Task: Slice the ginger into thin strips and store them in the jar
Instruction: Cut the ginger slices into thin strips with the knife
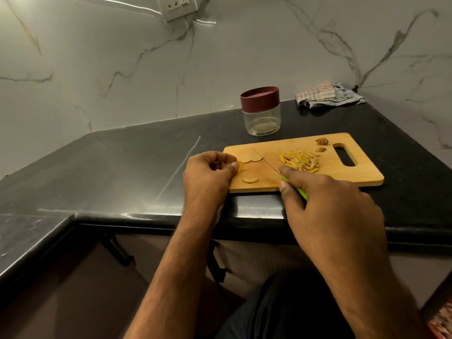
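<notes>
Left hand [210, 171] pinching a ginger slice [241, 165] at the board's [342, 172] left end; loose slices [250, 180] beside it; right hand [325, 204] grasping the knife [267, 163] — strips [299, 160] piled right; lidded jar [260, 111] behind, on the desk [122, 162].

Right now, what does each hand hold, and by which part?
The right hand holds the knife by its green handle. The left hand pinches a ginger slice at its edge.

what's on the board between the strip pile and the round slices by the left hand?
Head view: only the knife blade, slanting across bare cutting board between the ginger strips and the round slices.
</notes>
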